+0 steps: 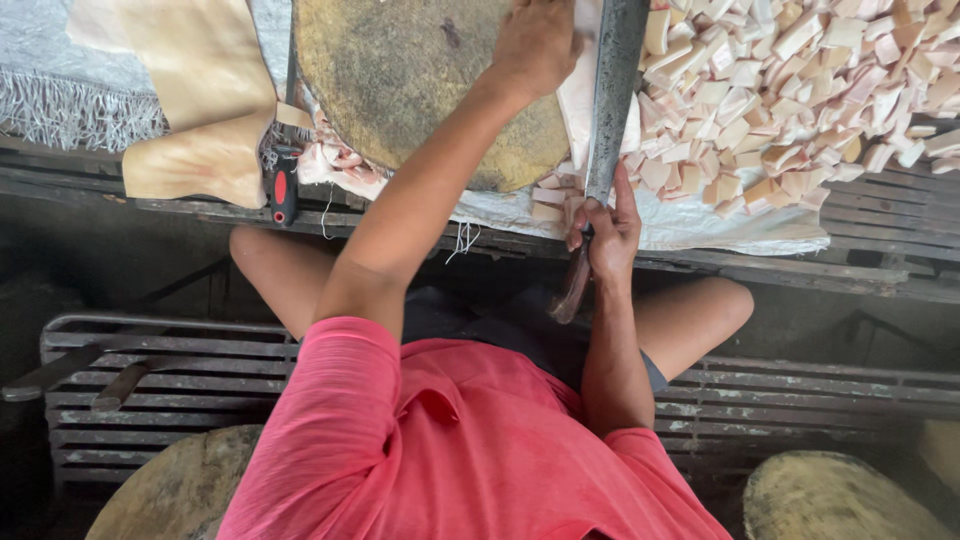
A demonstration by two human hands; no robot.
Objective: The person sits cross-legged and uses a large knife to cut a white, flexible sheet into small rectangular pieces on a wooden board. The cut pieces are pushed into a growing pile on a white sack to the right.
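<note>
Nearest the camera: a pink shirt (pixel 460 440), bare knees either side, and a slatted metal grate (pixel 150 385) below with two round wooden blocks (pixel 175 495) at the bottom corners. Right hand (pixel 607 228) is wrapped tight around the dark wooden handle (pixel 572 290) of a large cleaver (pixel 612 95) — one cleaver, its long grey blade running away from the body along the right edge of the round chopping block (pixel 420 85). Judged heavy and stiff; the handle is the only sensible place to hold it, and it may be greasy. Left hand (pixel 535 45) lies farther out, on the block's far right edge beside the blade; fingers run out of view, so I cannot tell whether it grips anything. A pale sheet of fatty rind (pixel 580 100) shows between block and blade — soft, slippery by the look of it. Right of the blade, a heap of cut pale cubes (pixel 800 90) on a white sheet, too many to count. Far left: two tan slabs (pixel 190 100) and one red-and-black tool (pixel 284 195).
</note>
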